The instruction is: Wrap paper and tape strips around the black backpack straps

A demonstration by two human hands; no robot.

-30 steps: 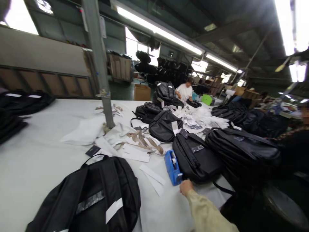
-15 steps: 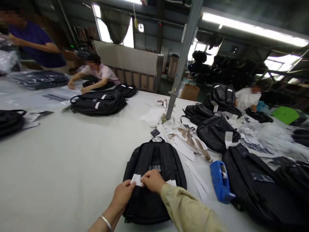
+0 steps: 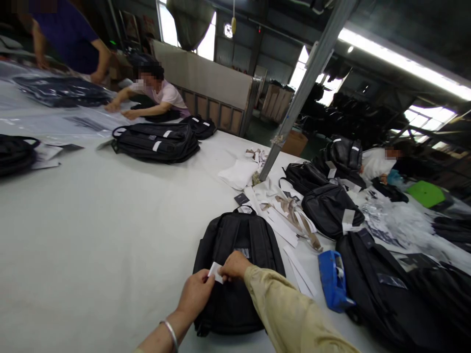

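Observation:
A black backpack [image 3: 235,304] lies on the white table in front of me, its shoulder straps facing up and its top handle pointing away. Over its left strap is a small white paper strip [image 3: 216,272]. My left hand [image 3: 196,293] pinches the strip's left end between thumb and fingers. From the other side my right hand [image 3: 235,266] grips the strip's right end, with its sleeve lying across the backpack. A dark hang tag [image 3: 242,199] rests beside the top handle.
A blue tape dispenser [image 3: 333,282] stands right of the backpack, beside more black backpacks [image 3: 390,294]. Paper strips [image 3: 300,272] and scraps lie near a metal post [image 3: 294,105]. Co-workers handle bags at the far left [image 3: 158,95] and far right [image 3: 375,162].
My view has shifted and tilted slightly. Both hands stay on the white strip, which now shows smaller and more angled. The standing co-worker at left has lowered their arms.

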